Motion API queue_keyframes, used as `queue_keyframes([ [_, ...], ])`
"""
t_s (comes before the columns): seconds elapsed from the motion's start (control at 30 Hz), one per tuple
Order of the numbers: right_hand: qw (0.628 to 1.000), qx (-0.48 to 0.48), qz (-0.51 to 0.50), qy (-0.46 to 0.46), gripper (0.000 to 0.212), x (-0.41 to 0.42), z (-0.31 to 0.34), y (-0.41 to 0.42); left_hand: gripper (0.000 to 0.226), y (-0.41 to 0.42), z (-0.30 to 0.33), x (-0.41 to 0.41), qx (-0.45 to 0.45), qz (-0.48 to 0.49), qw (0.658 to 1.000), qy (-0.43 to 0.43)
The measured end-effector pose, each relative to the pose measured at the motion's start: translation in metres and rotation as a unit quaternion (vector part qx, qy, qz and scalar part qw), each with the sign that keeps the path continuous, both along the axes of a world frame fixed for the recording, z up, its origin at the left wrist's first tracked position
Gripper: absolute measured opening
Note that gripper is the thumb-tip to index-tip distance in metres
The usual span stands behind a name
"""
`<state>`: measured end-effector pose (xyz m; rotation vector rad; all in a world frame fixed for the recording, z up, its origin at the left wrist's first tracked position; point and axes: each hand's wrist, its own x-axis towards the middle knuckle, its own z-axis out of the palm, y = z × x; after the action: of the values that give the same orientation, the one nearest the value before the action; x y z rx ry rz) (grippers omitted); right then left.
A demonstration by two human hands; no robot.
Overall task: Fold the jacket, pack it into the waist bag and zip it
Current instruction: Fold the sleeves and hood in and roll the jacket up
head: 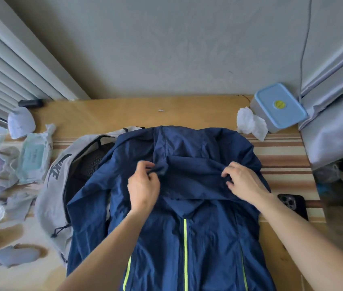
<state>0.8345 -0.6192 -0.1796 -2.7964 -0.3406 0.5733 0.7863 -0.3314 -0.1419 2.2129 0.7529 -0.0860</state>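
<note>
Jacket lies face up on the table, partly over the grey bag. My left hand and right hand reach forward, both pinching its folded hood. It is navy with yellow zips.

Two bare forearms are showing from the bottom edge, no sleeves visible. Left hand and right hand are wearing nothing: no gloves, rings, watch or wristbands. Fingernails are looking short, unpainted.
</note>
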Motion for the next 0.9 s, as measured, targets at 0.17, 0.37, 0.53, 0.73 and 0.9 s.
queue_keyframes([
  [0.17,0.995,0.005,-0.076,-0.070,0.022,0.022,0.007,-0.013,0.031,0.043,0.026,0.018,-0.005,0.100,0.995,-0.012],
  [0.37,0.976,0.063,-0.067,-0.195,0.035,0.010,0.025,0.052,0.049,0.047,-0.002,0.002,0.318,-0.207,0.925,-0.027],
  [0.53,0.996,-0.035,0.075,-0.027,0.074,-0.007,-0.006,0.106,0.056,0.073,0.013,-0.024,0.291,-0.107,0.951,-0.005],
  [0.73,0.991,0.067,-0.001,-0.112,0.065,-0.036,0.008,0.149,0.073,0.133,0.041,-0.091,0.228,0.037,0.966,0.119],
  [0.9,0.986,0.132,0.043,-0.095,0.060,-0.069,0.022,0.190,0.022,0.160,0.019,-0.111,-0.008,0.141,0.972,0.188],
])
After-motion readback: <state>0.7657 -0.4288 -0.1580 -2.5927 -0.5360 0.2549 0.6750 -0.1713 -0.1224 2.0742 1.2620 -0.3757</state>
